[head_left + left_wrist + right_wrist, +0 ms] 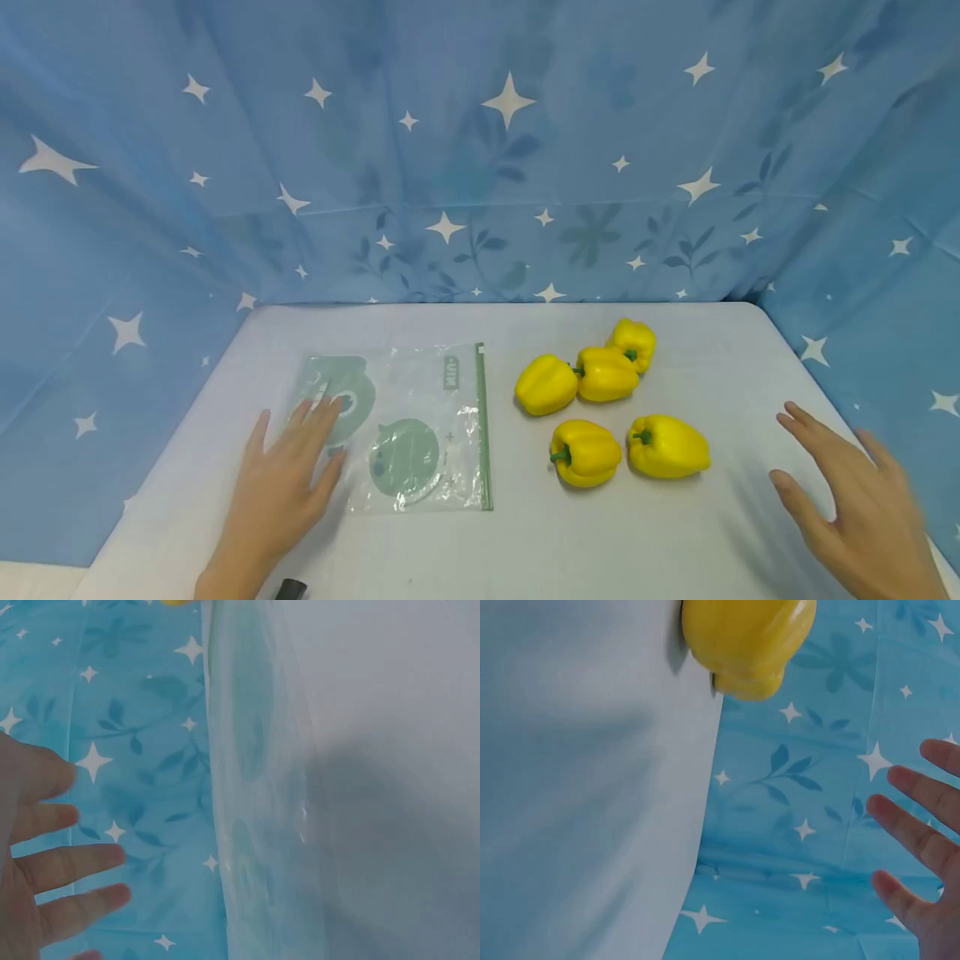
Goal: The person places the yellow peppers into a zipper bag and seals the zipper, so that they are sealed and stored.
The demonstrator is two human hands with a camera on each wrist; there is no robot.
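Note:
A clear plastic zip bag with green printed shapes and a green zip edge lies flat on the left half of the table. Over its left part is my left hand, fingers spread and holding nothing; the left wrist view shows it raised above the bag. Right of the bag are several yellow bell peppers, among them a near-left one and a near-right one. My right hand hovers right of the peppers, fingers apart and nothing in it. A yellow pepper tops the right wrist view.
A white cloth covers the table. Behind it and at both sides hangs a blue curtain with white stars and leaves. A small black object shows at the near edge, beside the left forearm.

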